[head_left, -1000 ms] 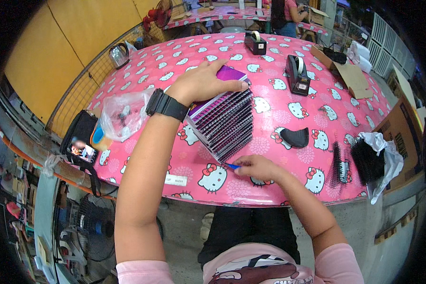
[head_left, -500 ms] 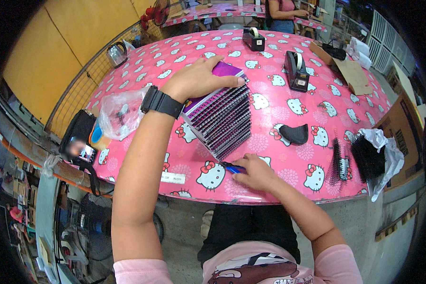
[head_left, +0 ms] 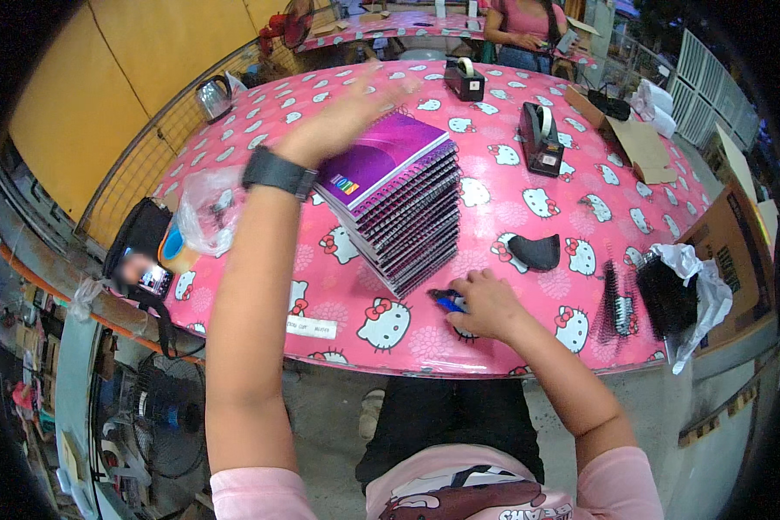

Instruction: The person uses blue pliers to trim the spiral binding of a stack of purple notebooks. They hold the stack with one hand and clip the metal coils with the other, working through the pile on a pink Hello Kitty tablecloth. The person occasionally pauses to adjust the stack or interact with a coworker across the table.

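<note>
Nearest the person, the right hand [head_left: 485,305] is closed around a small blue tool [head_left: 447,301] at the table [head_left: 338,312] edge; a careless move could nudge it off. Beyond, the stack of spiral notebooks [head_left: 403,208] leans in steps. The left hand [head_left: 342,117] hovers open above it, grasping nothing, and a brush could topple the purple top notebook [head_left: 380,156].
</note>
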Demonstrator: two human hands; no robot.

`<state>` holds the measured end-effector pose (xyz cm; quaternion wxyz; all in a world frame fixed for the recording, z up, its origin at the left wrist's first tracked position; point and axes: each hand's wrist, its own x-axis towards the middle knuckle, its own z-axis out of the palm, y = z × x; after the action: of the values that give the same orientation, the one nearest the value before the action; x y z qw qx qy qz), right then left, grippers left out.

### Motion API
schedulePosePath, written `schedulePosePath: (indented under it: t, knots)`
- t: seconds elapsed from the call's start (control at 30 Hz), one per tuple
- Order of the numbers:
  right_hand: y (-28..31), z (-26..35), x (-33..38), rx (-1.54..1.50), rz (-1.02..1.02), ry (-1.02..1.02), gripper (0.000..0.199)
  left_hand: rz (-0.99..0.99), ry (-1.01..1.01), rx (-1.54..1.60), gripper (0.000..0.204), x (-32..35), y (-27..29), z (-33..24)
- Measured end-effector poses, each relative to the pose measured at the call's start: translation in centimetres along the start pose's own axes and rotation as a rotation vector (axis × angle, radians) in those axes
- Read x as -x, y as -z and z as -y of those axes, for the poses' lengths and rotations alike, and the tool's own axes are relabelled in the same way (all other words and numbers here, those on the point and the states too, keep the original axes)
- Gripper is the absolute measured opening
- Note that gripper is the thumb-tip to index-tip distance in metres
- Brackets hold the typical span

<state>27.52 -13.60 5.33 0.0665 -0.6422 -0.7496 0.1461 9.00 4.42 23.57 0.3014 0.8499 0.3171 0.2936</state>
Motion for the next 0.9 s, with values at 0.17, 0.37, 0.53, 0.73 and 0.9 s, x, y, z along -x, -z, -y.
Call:
schedulePosePath:
  t: [0.17,0.37,0.53,0.73,0.9]
  knots:
    - [-1.2,-4.9,4.3,0.086,-0.329,-0.24,0.053,-0.268,0.272,0.072,0.049,3.4,7.0,9.6]
    - [-1.8,-7.6,6.9,0.084,-0.454,-0.362,0.056,0.223,0.431,-0.093,0.042,12.3,-7.8,13.8]
    - [-1.1,-6.2,6.8,0.028,-0.404,-0.415,0.06,-0.05,0.238,0.204,0.04,14.8,-12.0,17.4]
    - [-1.7,-6.2,9.1,0.0,-0.476,-0.469,0.063,-0.14,0.327,0.19,0.023,16.8,-13.4,15.7]
    - [-2.3,-8.1,9.8,-0.192,-0.51,-0.431,0.056,-0.158,0.396,0.23,0.019,18.7,-16.6,10.7]
